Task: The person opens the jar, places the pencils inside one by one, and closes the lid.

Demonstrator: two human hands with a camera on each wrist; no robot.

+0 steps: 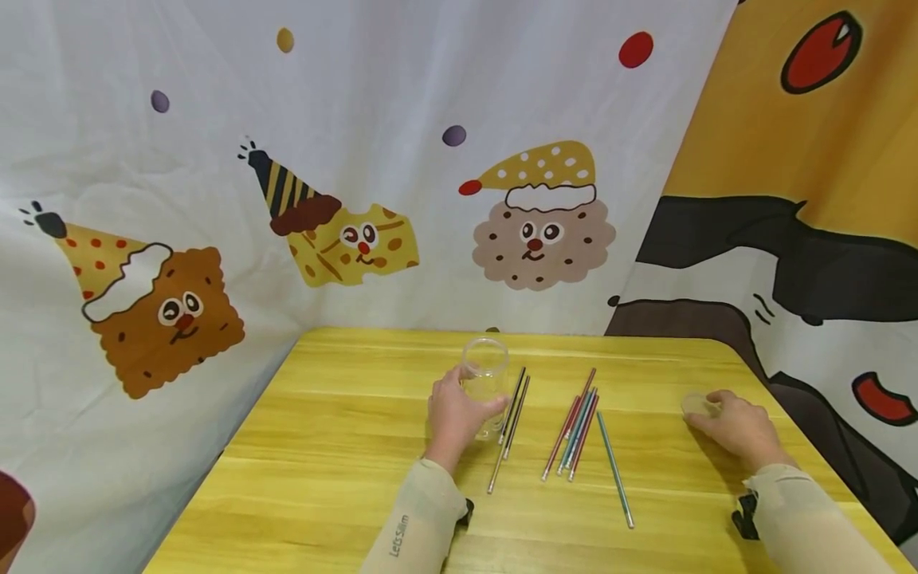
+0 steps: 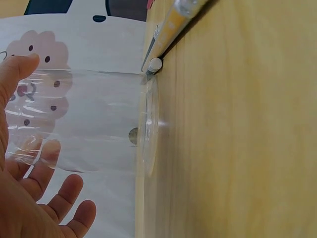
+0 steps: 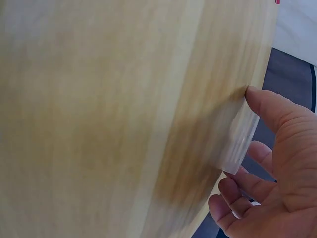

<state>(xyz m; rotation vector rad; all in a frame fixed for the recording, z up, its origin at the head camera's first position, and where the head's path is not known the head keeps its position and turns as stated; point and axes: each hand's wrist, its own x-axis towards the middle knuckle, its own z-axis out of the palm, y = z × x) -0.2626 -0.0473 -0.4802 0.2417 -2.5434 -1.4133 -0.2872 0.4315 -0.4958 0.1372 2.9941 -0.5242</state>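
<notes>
A clear plastic jar [image 1: 486, 384] stands upright and open-topped on the table. My left hand [image 1: 455, 410] holds it round the side, thumb on one side and fingers on the other; the left wrist view shows the see-through wall of the jar [image 2: 99, 119] between them. Over at the right of the table, my right hand [image 1: 740, 426] holds a clear round lid [image 1: 696, 404] by its edge. In the right wrist view the lid [image 3: 237, 144] lies at the tabletop between thumb and fingers. Dark pencils [image 1: 512, 418] lie just right of the jar.
Several red and blue pencils [image 1: 577, 438] lie in a loose bunch mid-table. One teal pencil [image 1: 615, 470] lies apart, to their right. The wooden table [image 1: 301, 446] meets a printed cloth [image 1: 373, 104] at its back edge.
</notes>
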